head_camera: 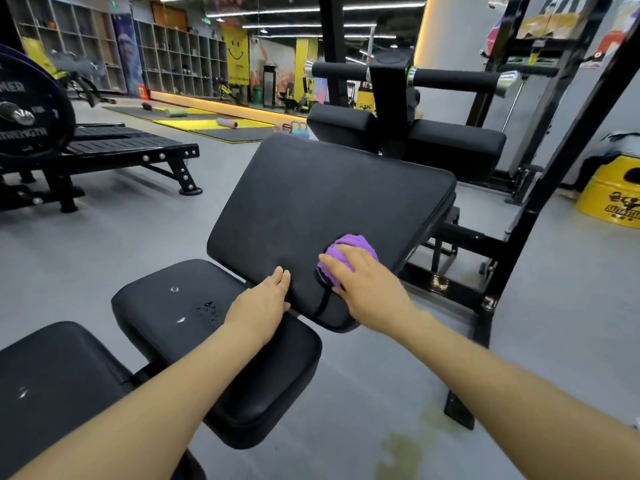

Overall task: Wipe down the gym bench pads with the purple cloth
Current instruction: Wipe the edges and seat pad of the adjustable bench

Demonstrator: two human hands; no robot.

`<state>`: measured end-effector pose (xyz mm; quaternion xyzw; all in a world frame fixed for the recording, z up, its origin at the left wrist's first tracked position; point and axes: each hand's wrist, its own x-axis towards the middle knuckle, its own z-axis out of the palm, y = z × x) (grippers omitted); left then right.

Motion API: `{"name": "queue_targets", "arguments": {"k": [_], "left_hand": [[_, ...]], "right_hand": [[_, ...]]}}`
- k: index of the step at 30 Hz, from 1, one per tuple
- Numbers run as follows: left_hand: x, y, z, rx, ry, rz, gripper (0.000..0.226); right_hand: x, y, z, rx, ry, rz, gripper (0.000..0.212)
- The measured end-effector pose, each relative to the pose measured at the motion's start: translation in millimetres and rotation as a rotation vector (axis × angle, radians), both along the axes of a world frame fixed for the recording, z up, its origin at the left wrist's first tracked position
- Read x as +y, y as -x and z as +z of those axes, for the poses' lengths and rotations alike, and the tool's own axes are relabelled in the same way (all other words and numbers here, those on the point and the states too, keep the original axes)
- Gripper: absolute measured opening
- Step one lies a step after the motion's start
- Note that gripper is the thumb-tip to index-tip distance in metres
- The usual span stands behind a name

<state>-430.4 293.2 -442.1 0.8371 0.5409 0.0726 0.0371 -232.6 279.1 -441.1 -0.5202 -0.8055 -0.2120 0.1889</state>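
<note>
Right hand [360, 282]: I am pressing the bunched purple cloth [349, 249] into the back pad [329, 202], my fingers curled over it and holding it.
Left hand [266, 299]: I am laying it flat and open, holding nothing, on the lower edge of the same pad, just left of my right hand.
Cloth: it is sitting under and just ahead of my right fingers, near the pad's lower right corner.
Done: I am judging little; the broad stretch of pad ahead of my hands is showing no wet streaks that I can make out.
Left: the seat pad [214, 341] below my left hand is carrying droplets [207, 308], and the near pad [59, 382] beside my left forearm is showing small spots too.
</note>
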Motion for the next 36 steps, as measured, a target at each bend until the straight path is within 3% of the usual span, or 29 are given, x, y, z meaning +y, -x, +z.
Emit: {"name": "queue_targets", "arguments": {"k": [7, 11, 15, 22, 25, 28, 31, 36], "left_hand": [[1, -4, 4, 0.02, 0.005, 0.001, 0.059], [-2, -10, 3, -0.021, -0.001, 0.043, 0.064], [-6, -10, 4, -0.039, 0.002, 0.048, 0.063], [-3, -11, 2, -0.055, -0.014, 0.048, 0.065], [-2, -11, 2, -0.065, -0.006, 0.046, 0.065], [-3, -10, 3, -0.066, 0.007, 0.051, 0.066], [-4, -10, 5, -0.064, 0.017, 0.042, 0.067], [-1, 15, 11, -0.051, 0.012, 0.009, 0.054]], "right_hand": [[32, -51, 69, 0.241, -0.119, -0.387, 0.053], [10, -14, 24, 0.135, -0.192, -0.184, 0.048], [-11, -8, 5, 0.065, -0.041, -0.058, 0.053], [23, -56, 69, 0.252, -0.132, -0.353, 0.05], [9, -20, 29, 0.148, -0.158, -0.196, 0.042], [-20, 17, -12, 0.077, 0.005, -0.048, 0.046], [-26, 8, 1, 0.012, 0.155, 0.001, 0.049], [-27, -16, 11, -0.075, 0.064, -0.024, 0.046]]}}
